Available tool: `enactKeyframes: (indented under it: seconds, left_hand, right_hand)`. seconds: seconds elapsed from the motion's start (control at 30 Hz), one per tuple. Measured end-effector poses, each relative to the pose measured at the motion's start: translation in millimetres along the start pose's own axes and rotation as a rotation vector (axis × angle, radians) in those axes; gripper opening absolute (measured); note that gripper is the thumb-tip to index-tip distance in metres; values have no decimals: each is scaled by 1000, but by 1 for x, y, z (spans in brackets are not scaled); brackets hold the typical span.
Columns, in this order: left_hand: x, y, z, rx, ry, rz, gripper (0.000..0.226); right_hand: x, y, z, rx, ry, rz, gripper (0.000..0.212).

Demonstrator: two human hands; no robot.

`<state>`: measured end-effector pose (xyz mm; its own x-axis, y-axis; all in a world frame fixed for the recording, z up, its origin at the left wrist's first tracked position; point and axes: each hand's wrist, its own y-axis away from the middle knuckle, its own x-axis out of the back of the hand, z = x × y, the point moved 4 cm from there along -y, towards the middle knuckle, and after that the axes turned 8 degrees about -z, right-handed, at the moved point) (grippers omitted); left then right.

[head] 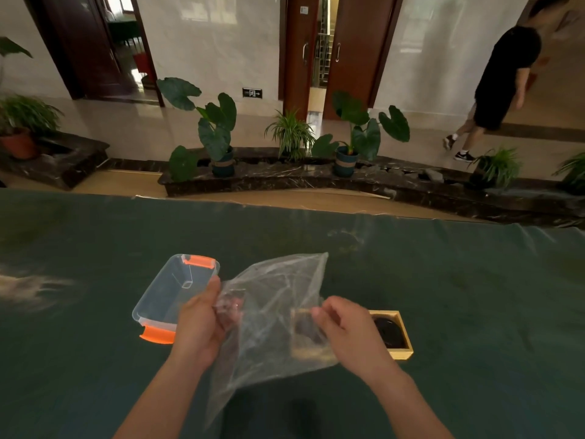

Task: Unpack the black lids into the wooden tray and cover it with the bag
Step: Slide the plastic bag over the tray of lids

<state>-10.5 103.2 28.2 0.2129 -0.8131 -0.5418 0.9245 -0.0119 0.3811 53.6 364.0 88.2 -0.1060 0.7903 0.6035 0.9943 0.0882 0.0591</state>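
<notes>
Hands L (202, 321) & R (345, 324) pinching bag (275, 305) edges, over wooden tray (402, 351) w/ black lids (391, 332).

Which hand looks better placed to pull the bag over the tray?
The right hand, probably: it grips the bag directly above the wooden tray, while the left hand sits off beside it.

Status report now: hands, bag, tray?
Left hand and right hand grip clear plastic bag. Black lids in wooden tray, partly covered. Nothing blocking.
</notes>
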Motion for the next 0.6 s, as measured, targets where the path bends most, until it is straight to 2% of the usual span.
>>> enactKeyframes:
  seconds: [0.1, 0.17, 0.27, 0.37, 0.43, 0.5, 0.6]
  left_hand:
    - [19, -5, 11, -34, 97, 99, 23]
    - [33, -9, 14, -34, 81, 133, 22]
    - [42, -14, 6, 39, 68, 87, 28]
    - [43, -7, -4, 134, 72, -111, 54]
    - [41, 0, -11, 157, -1, -232, 46]
    - [40, 2, -14, 93, -43, -217, 29]
    - [38, -1, -6, -86, -114, -103, 30]
  right_hand:
    - [17, 6, 14, 41, -147, 258, 36]
    - [22, 13, 25, 29, -194, 326, 40]
    - [16, 19, 33, 30, -278, 293, 48]
    - [16, 24, 31, 84, -281, 346, 48]
    - [16, 28, 33, 150, -237, 336, 38]
    - [11, 32, 38, 192, -203, 256, 39]
    - [0, 42, 53, 211, -155, 236, 45]
